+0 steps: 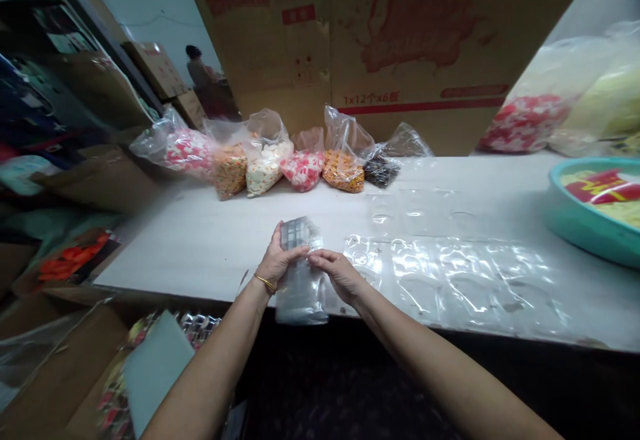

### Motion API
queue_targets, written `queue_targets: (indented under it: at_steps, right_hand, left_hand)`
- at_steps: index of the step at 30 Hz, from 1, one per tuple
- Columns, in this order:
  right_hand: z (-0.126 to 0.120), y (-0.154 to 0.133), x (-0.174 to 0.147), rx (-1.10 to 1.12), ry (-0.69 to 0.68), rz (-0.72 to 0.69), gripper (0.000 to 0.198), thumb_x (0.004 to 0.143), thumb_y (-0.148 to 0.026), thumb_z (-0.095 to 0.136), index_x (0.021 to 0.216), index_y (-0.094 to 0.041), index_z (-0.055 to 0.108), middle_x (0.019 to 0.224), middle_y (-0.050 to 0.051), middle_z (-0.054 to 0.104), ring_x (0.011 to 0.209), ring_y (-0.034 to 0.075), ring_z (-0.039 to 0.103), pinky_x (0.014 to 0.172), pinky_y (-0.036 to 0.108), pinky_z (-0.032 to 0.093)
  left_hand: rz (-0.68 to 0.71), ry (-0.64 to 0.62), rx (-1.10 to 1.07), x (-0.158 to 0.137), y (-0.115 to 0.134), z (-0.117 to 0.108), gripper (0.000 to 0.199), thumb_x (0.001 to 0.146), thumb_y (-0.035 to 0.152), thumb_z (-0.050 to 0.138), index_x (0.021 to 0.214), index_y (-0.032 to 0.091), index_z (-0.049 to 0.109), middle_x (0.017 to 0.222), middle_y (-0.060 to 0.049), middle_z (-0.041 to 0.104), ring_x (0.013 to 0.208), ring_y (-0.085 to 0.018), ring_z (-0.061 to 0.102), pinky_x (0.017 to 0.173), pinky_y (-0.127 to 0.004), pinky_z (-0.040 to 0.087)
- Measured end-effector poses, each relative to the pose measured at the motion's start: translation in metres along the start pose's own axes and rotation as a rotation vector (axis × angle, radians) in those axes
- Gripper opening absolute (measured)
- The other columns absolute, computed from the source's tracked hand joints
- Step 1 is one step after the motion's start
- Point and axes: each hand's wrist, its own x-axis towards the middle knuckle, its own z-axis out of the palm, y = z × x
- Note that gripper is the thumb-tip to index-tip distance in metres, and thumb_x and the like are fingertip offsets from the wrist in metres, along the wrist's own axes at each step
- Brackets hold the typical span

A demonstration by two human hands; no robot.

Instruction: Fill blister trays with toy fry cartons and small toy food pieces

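A stack of clear plastic trays [301, 293] is held over the front edge of the white table. My left hand [276, 257] is closed around its left side, with the thumb lying across the top. At the stack's right edge, my right hand [340, 272] pinches the clear plastic between thumb and fingertips. Whether a single sheet is parted from the rest is too blurred to tell. To the right, several clear moulded trays [415, 283] lie in a row along the table, and more clear trays [417, 213] lie behind them.
Several knotted bags of coloured pieces [303, 170] line the back of the white table [200, 240], before a big cardboard box [400, 40]. A green basin [580, 220] stands at right. Open cartons [65, 373] sit at lower left. A person [200, 73] is far behind.
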Motion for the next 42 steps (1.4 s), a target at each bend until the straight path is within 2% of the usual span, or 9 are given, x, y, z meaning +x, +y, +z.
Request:
queue_targets:
  at_steps: [8,15,21,24,28,31,34,37,42]
  right_hand:
    - [0.0,0.003,0.002,-0.029,-0.021,-0.045,0.023,0.06,-0.038,0.07,0.07,-0.018,0.068,0.074,0.001,0.059,0.076,0.013,0.049,0.079,0.03,0.036]
    - [-0.001,-0.001,-0.002,-0.034,-0.043,-0.054,0.016,0.057,-0.032,0.072,0.065,-0.018,0.068,0.076,0.0,0.057,0.08,0.014,0.05,0.084,0.03,0.035]
    - [0.0,-0.007,-0.005,-0.089,-0.053,-0.036,0.017,0.057,-0.028,0.069,0.071,-0.017,0.068,0.076,0.0,0.058,0.078,0.013,0.05,0.081,0.029,0.036]
    - [0.004,-0.005,0.001,-0.207,-0.017,-0.088,0.012,0.058,-0.027,0.066,0.065,-0.017,0.064,0.074,0.0,0.057,0.075,0.014,0.05,0.077,0.029,0.037]
    - [0.004,-0.001,0.022,-0.281,0.148,-0.179,0.015,0.062,-0.03,0.061,0.056,-0.018,0.056,0.062,-0.002,0.053,0.068,0.013,0.049,0.071,0.028,0.038]
    - [-0.008,-0.009,0.039,-0.2,0.214,-0.092,0.02,0.063,-0.036,0.062,0.06,-0.018,0.055,0.063,-0.001,0.055,0.065,0.013,0.051,0.067,0.029,0.041]
    - [-0.03,-0.029,0.054,-0.076,0.178,-0.007,0.019,0.063,-0.032,0.063,0.061,-0.017,0.051,0.073,0.003,0.061,0.073,0.015,0.056,0.067,0.031,0.044]
    - [-0.054,-0.052,0.073,-0.014,0.171,-0.007,0.015,0.069,-0.028,0.059,0.065,-0.017,0.049,0.079,0.005,0.063,0.075,0.016,0.06,0.066,0.033,0.048]
    - [-0.093,-0.067,0.119,-0.217,0.398,-0.066,0.01,0.077,-0.023,0.05,0.07,-0.019,0.046,0.085,0.007,0.062,0.073,0.016,0.062,0.065,0.033,0.051]
  left_hand:
    - [0.017,-0.014,-0.011,0.001,-0.001,-0.001,0.103,0.053,0.015,0.076,0.136,0.024,0.016,0.117,-0.009,0.055,0.097,-0.017,0.057,0.087,-0.03,0.044]
    - [0.03,-0.028,-0.04,-0.002,-0.003,0.001,0.1,0.054,0.016,0.075,0.136,0.025,0.018,0.12,-0.008,0.053,0.101,-0.018,0.056,0.09,-0.031,0.043]
    - [0.082,-0.009,0.047,-0.005,-0.006,0.006,0.103,0.053,0.018,0.077,0.136,0.024,0.017,0.12,-0.01,0.051,0.101,-0.019,0.055,0.09,-0.032,0.042]
    - [0.151,0.014,0.133,0.004,-0.008,0.006,0.107,0.05,0.019,0.078,0.137,0.023,0.015,0.119,-0.011,0.051,0.099,-0.019,0.056,0.089,-0.033,0.042]
    - [0.22,0.139,0.237,0.026,-0.003,-0.002,0.107,0.046,0.019,0.08,0.135,0.021,0.022,0.118,-0.011,0.051,0.101,-0.019,0.055,0.091,-0.033,0.041]
    - [0.217,0.168,0.246,0.04,0.004,-0.016,0.104,0.048,0.02,0.08,0.135,0.022,0.024,0.118,-0.01,0.052,0.1,-0.019,0.055,0.091,-0.032,0.041]
    - [0.185,0.191,0.253,0.049,0.008,-0.037,0.103,0.048,0.019,0.08,0.134,0.024,0.023,0.113,-0.009,0.054,0.093,-0.017,0.058,0.086,-0.033,0.045]
    - [0.15,0.28,0.269,0.053,0.008,-0.063,0.103,0.049,0.021,0.08,0.134,0.024,0.022,0.11,-0.009,0.055,0.087,-0.016,0.059,0.082,-0.032,0.047]
    - [0.152,0.321,0.324,0.053,0.003,-0.087,0.101,0.051,0.026,0.079,0.134,0.025,0.022,0.114,-0.009,0.053,0.088,-0.015,0.059,0.084,-0.031,0.046]
